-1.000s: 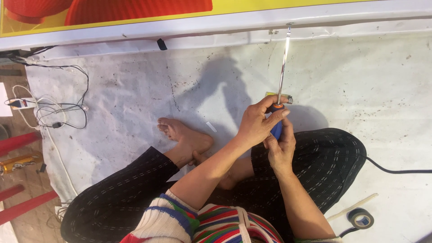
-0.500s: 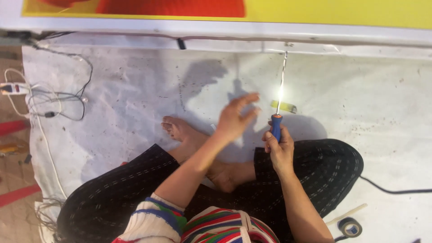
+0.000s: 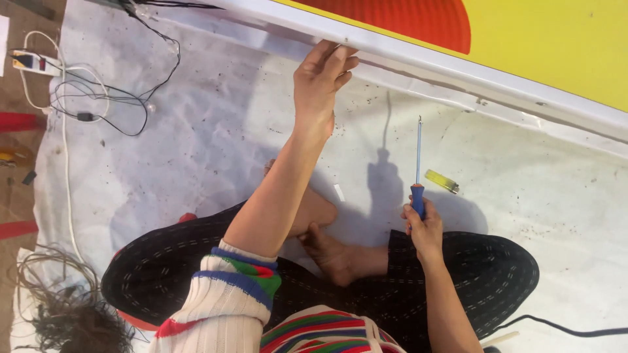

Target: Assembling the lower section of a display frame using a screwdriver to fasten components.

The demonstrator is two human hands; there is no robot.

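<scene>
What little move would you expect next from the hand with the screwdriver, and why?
Probably carrying the screwdriver up to the white frame edge. The right hand holds it upright, tip short of the frame, while the left hand already rests on that edge.

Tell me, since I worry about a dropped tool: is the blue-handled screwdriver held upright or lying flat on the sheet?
Held upright. The right hand grips the screwdriver by its blue handle, shaft pointing away from the person.

White floor sheet [image 3: 196, 131], power strip [image 3: 29, 62] with tangled black wires [image 3: 111, 104], yellow lighter [image 3: 442, 181], wire bundle [image 3: 59, 307] at lower left.
</scene>
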